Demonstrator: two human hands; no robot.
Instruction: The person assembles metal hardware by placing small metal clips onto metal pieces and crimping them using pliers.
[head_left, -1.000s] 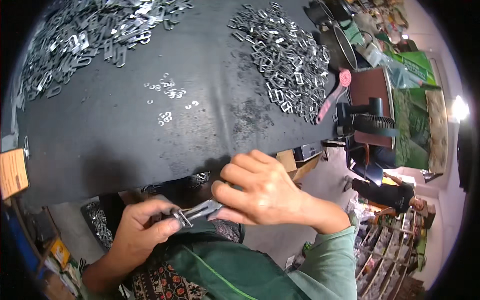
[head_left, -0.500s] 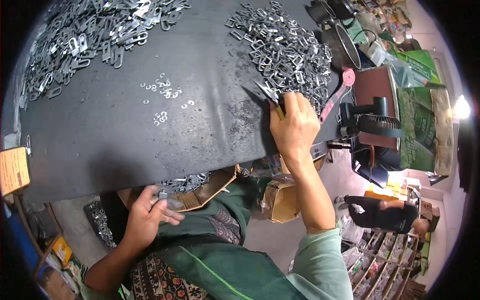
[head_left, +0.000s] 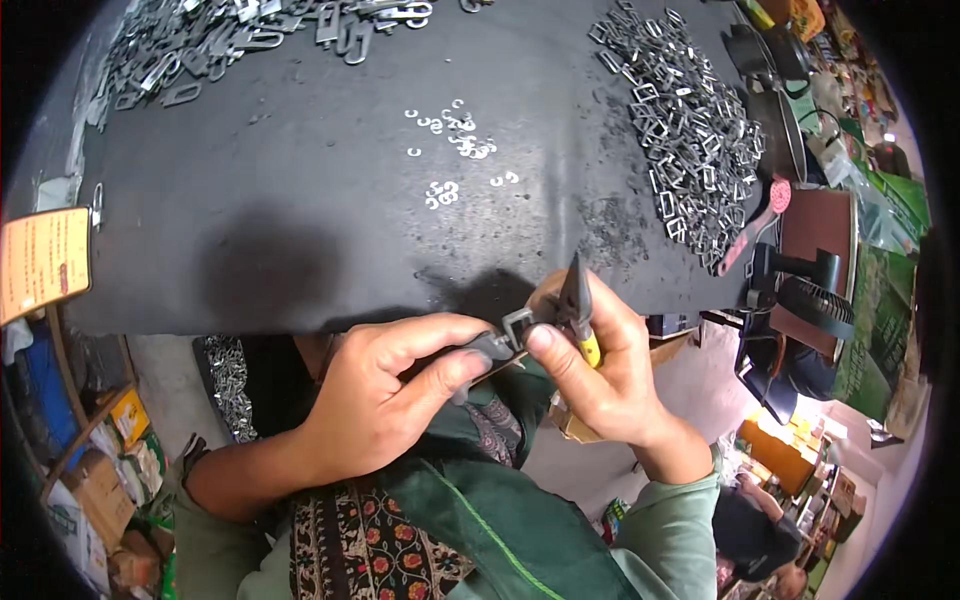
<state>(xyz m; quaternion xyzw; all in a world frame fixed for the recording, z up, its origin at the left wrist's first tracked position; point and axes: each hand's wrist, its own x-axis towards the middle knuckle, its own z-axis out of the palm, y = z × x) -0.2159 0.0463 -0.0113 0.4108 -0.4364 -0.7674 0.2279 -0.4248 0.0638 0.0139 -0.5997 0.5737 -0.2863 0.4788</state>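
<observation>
Over the near edge of the black table point(head_left: 330, 180) my two hands meet. My left hand point(head_left: 375, 390) pinches a grey metal link point(head_left: 493, 345) between thumb and fingers. Its end touches a small rectangular metal loop point(head_left: 518, 325) held against my right thumb. In my right hand point(head_left: 615, 370) are also pointed pliers point(head_left: 577, 290) with a yellow grip, tips pointing away from me. My fingers cover part of both metal pieces, so I cannot tell whether they are joined. Small silvery C-shaped rings point(head_left: 462, 145) lie scattered farther back.
Long metal links point(head_left: 250, 38) are heaped at the far left, rectangular loops point(head_left: 695, 150) at the right. Beside those loops lie a pink perforated tool point(head_left: 755, 225) and a small fan point(head_left: 815, 303). An orange card point(head_left: 45, 262) stands at the left edge. Another person point(head_left: 750, 535) is at lower right.
My right hand has left the loop pile with the pliers and a rectangular loop, coming toward me. My left hand has risen from the box by my lap, bringing a metal link. The view has shifted.
</observation>
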